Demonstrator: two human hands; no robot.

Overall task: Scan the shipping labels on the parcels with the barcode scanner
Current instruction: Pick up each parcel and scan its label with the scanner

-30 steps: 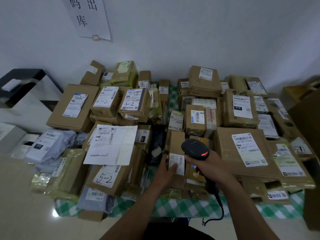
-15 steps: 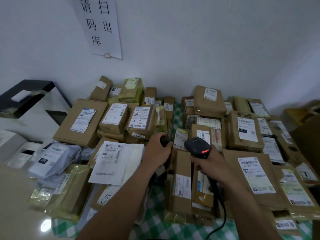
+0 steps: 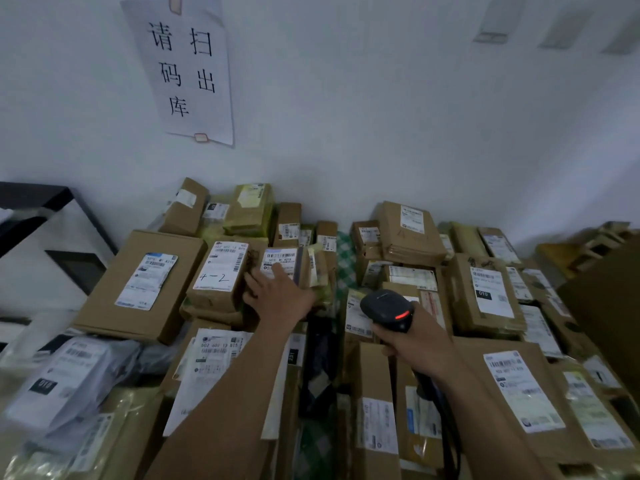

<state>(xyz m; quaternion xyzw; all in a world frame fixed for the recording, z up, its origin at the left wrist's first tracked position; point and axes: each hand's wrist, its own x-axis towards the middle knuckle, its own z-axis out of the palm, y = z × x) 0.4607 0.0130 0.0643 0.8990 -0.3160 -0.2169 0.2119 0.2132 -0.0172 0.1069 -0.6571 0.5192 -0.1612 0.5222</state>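
**Reaching to present the next parcel.** The left hand (image 3: 277,299) rests with its fingers (image 3: 276,271) straight and spread on a small brown parcel (image 3: 292,258). Nothing is clasped. This parcel lies in the heap toward the far edge of the surface (image 3: 344,252), left of the middle. The forefinger overlaps the lower part of its shipping label (image 3: 278,255).

The right hand (image 3: 414,339) has its fingers curled round the handle of the barcode scanner (image 3: 384,306). The scanner is above the parcels near the middle of the surface, with its red lamp lit and its cable (image 3: 450,438) running toward the near edge.

To do the step well, the forefinger is best drawn off the label and the parcel steadied so the barcode faces the scanner's window. The beam should be kept clear of the parcel marked "4-2" (image 3: 220,271), just beside it on the left, lest the wrong code be read.

The label is white, with a blue strip along its top and bold digits above a barcode. It faces upward and tilts toward the near edge. The finer print cannot be made out.
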